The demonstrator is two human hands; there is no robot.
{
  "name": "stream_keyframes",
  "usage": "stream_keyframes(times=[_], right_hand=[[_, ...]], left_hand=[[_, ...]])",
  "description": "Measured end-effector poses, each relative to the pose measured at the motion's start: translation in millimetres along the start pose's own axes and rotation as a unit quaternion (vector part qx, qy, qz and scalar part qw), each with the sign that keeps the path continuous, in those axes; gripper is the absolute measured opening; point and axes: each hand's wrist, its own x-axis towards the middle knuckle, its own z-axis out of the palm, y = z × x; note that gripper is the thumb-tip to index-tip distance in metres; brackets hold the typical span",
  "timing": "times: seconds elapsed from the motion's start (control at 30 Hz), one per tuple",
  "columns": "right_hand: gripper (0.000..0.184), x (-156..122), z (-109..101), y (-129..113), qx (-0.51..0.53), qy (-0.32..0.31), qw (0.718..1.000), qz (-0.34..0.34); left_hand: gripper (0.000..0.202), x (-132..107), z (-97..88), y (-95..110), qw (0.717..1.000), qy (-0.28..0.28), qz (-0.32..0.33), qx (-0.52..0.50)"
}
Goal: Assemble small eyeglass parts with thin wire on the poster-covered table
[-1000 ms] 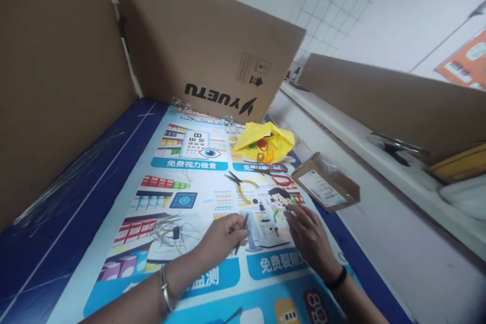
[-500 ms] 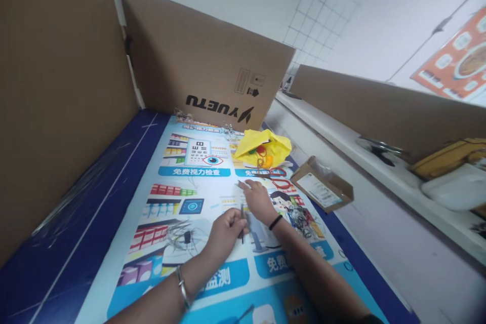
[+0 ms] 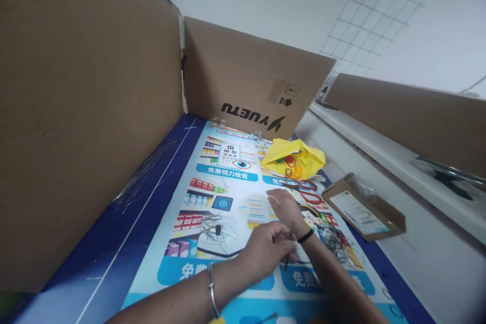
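Note:
My left hand (image 3: 266,248) is closed around a thin dark stick-like piece (image 3: 287,261), held upright near my right wrist; its exact kind is unclear. My right hand (image 3: 285,208) reaches farther over the printed sheet (image 3: 243,202), its visible fingers stretched out and slightly apart at the surface. No object shows in it. Just beyond it are scissors with red handles (image 3: 310,197) and an open yellow bag (image 3: 275,154) with red and orange items inside. A tangle of thin wires (image 3: 336,243) lies right of my right forearm. Another loose bunch with a black middle (image 3: 217,230) lies left.
Tall cardboard panels (image 3: 243,66) stand at the left and back. A small open cardboard box (image 3: 359,207) with a white label sits at the right edge, beside a white ledge (image 3: 379,147). Small clear-looking bits (image 3: 257,135) lie by the back panel.
The view has swung left, so the scene sits farther right. My left hand, still holding the dark piece, has come closer to my right wrist. My right hand remains over the sheet.

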Motion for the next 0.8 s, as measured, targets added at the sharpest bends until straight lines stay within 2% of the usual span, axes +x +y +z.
stream_keyframes(times=[0.1,0.23,0.43,0.6,0.8], right_hand=[[0.026,29,14,-34,0.097,0.017,0.993,-0.067],[0.026,74,38,-59,0.081,0.042,0.991,-0.102],[0.025,126,61,-73,0.05,0.006,0.992,-0.115],[0.025,144,72,-80,0.046,-0.016,0.993,-0.111],[0.025,161,76,-78,0.05,-0.006,0.993,-0.104]], left_hand=[[0.011,-6,2.3,12,1.0,-0.017,0.009,-0.004],[0.014,-6,-1.6,23,1.0,-0.016,0.014,-0.016],[0.015,-4,-6.9,36,0.999,-0.016,0.023,-0.046],[0.014,-3,-9.2,40,0.997,-0.01,0.025,-0.067],[0.011,0,-6.3,29,0.999,0.007,0.027,-0.034]])
